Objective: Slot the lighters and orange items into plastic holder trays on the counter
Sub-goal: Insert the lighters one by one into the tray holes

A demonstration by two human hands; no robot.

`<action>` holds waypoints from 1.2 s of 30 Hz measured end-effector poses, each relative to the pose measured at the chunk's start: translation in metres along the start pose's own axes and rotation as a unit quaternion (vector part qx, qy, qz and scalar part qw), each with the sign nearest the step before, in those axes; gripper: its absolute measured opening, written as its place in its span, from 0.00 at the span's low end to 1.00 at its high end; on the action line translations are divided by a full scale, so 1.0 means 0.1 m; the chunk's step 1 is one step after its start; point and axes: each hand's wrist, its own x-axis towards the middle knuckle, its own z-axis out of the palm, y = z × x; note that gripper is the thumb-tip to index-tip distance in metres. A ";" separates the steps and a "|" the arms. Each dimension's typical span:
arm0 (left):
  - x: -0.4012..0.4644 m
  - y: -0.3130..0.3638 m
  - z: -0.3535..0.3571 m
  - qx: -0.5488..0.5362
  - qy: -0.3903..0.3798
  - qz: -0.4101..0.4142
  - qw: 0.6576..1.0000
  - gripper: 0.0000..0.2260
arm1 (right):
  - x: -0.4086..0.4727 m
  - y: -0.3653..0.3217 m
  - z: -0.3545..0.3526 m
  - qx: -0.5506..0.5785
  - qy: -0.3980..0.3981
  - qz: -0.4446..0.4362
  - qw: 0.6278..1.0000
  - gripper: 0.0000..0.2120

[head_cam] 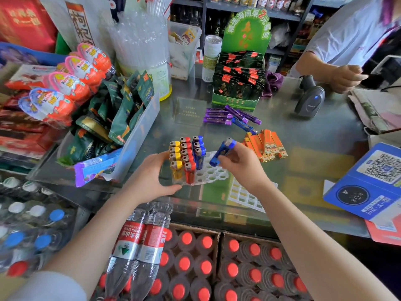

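A clear plastic holder tray with round holes lies on the glass counter. Yellow lighters, red lighters and blue lighters stand upright in its left rows; the right holes are bare. My left hand grips the tray's left edge. My right hand holds a blue lighter tilted above the tray's right part. A pile of orange items lies just right of the tray. Purple and blue sticks lie behind it.
A grey bin of green packets stands left of the tray. A green display box and a barcode scanner sit at the back. Another person's hand rests at the far right. A blue QR stand is near right. Bottles stand below the counter.
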 end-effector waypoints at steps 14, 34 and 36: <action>-0.02 0.05 0.00 -0.016 0.012 0.009 1.000 0.28 | -0.06 0.01 0.19 -0.132 -0.061 -0.111 0.983 0.08; 0.24 0.02 0.04 -0.026 -0.002 0.003 1.000 0.28 | 0.51 0.09 -0.22 -0.303 0.048 -0.079 0.949 0.12; 0.29 0.03 0.02 -0.036 -0.005 0.015 0.999 0.26 | 0.70 0.16 -0.27 -0.320 0.090 -0.038 0.942 0.14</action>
